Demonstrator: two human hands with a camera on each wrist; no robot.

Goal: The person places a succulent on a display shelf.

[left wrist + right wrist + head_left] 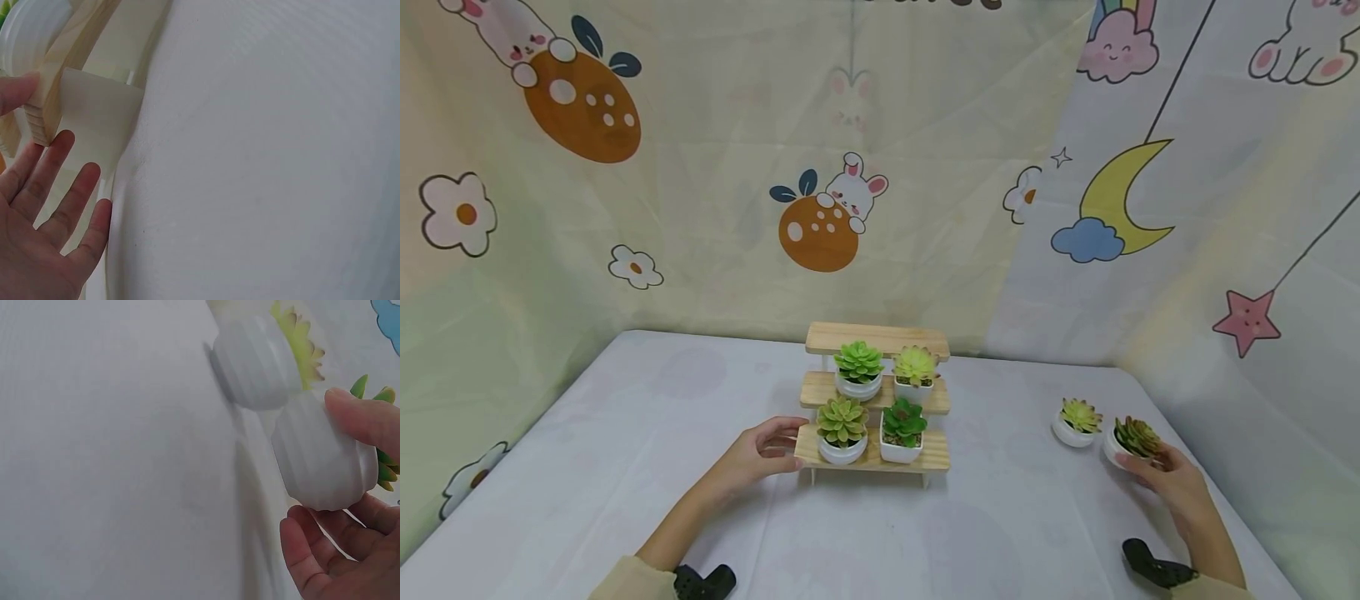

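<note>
On the right, my right hand (1176, 487) grips a small potted succulent (1137, 437) with reddish-green leaves. Seen from the right wrist, the thumb lies on one side of its ribbed white pot (325, 456) and the fingers on the other. Just left of it stands another potted succulent (1077, 422), yellow-green, in a round white pot. My left hand (752, 454) is at the left end of the bottom step of a wooden tiered stand (880, 337). In the left wrist view, thumb and fingertips hold that plank's end (47, 106) from opposite sides.
Two succulents, one light green (842, 421) and one dark green (902, 425), sit on the stand's bottom step. A bright green one (859, 367) and a yellow-green one (914, 371) occupy the middle step. A white cloth (1000, 533) covers the table; printed curtains (715, 192) hang behind.
</note>
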